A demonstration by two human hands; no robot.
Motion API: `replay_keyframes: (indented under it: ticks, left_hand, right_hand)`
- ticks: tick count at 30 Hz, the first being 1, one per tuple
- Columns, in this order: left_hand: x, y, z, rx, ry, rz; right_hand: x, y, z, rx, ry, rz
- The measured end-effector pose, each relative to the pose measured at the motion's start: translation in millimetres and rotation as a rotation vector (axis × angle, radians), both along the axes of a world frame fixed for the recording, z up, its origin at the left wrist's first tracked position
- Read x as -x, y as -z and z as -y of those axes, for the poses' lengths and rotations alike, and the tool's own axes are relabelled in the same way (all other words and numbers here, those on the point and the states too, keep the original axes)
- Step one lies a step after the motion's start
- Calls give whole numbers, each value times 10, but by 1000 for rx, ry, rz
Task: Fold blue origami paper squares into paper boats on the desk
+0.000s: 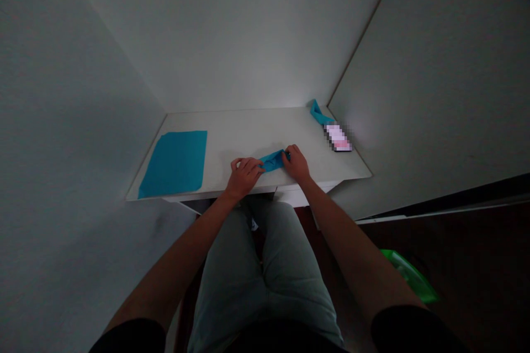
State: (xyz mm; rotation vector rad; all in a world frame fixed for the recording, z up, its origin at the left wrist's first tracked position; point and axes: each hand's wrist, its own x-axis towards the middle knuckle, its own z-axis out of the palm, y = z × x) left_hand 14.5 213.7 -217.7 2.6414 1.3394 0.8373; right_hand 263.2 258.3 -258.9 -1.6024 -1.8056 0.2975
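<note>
A small folded piece of blue paper (272,161) lies near the front edge of a white table (248,132). My left hand (244,175) pinches its left end with curled fingers. My right hand (295,162) presses and grips its right end. Both hands rest on the tabletop, with the paper stretched between them.
A flat blue paper sheet (175,162) lies on the table's left side. A folded blue paper shape (318,114) sits at the back right corner beside a blurred pinkish object (338,137). White walls enclose the table. A green object (409,276) lies on the dark floor at right.
</note>
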Motion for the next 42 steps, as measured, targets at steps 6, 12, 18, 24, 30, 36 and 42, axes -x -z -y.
replay_keyframes:
  ticks: [6, 12, 18, 24, 30, 36, 42]
  left_hand:
    - [-130, -341, -44, -8, 113, 16]
    - [-158, -481, -121, 49, 166, -52]
    - [35, -312, -104, 51, 226, -164]
    - [230, -59, -111, 119, 184, -234]
    - [306, 82, -72, 148, 75, -177]
    - [245, 117, -16, 155, -8, -242]
    - [196, 89, -8, 159, -121, -296]
  right_hand:
    - [-25, 20, -28, 12, -14, -43]
    - [-82, 80, -97, -27, 35, -143]
    - [-80, 54, -93, 0, 32, -167]
    - [-56, -19, -68, -25, -71, -223]
    - [-62, -33, -53, -47, -88, -172]
    - [-91, -12, -11, -99, -51, -230]
    - [-81, 28, 9, -81, -93, -248]
